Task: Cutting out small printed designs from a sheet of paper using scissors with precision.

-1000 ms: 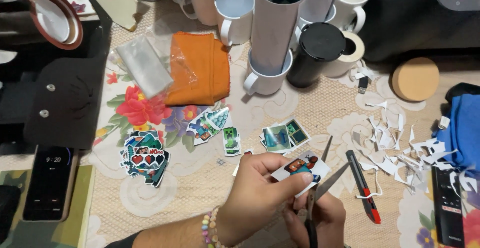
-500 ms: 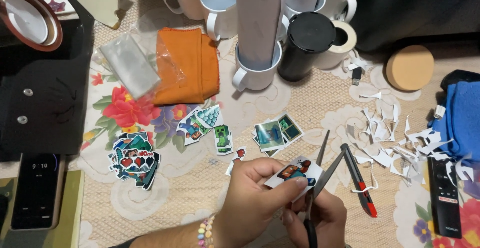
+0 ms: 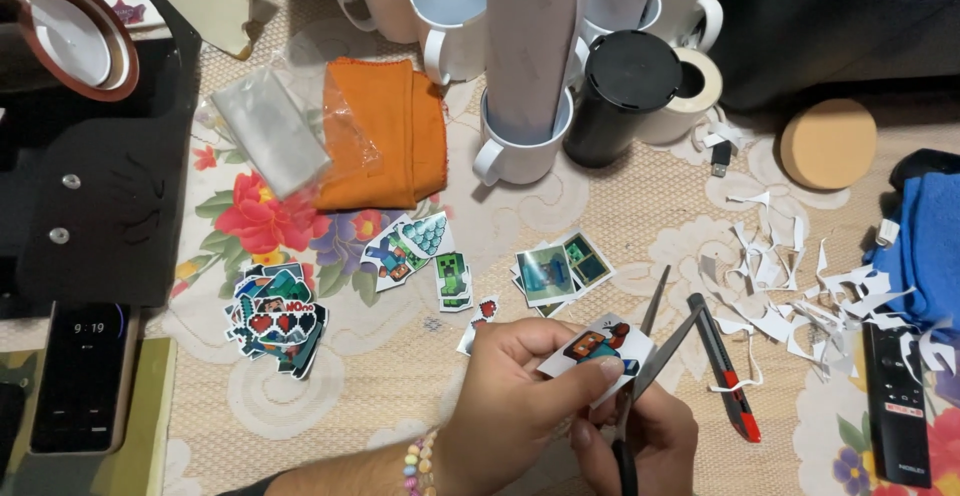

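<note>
Left hand [image 3: 515,406] pinches a printed sticker sheet [image 3: 597,353] low over the counter [image 3: 400,396]; right hand [image 3: 640,436], just beneath, grips scissors [image 3: 655,341], blades parted, pointing away along the sheet's right edge.

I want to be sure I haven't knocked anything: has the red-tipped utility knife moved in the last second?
No. The utility knife keeps its place and angle, below-left of the cork coaster.

The scissors' handles [image 3: 625,461] are hidden below the fingers [image 3: 560,376] and cut off by the bottom edge. The sticker's [image 3: 597,349] lower part is covered by the fingers. Far above them, the white tube [image 3: 533,46] is cropped at the top.
</note>
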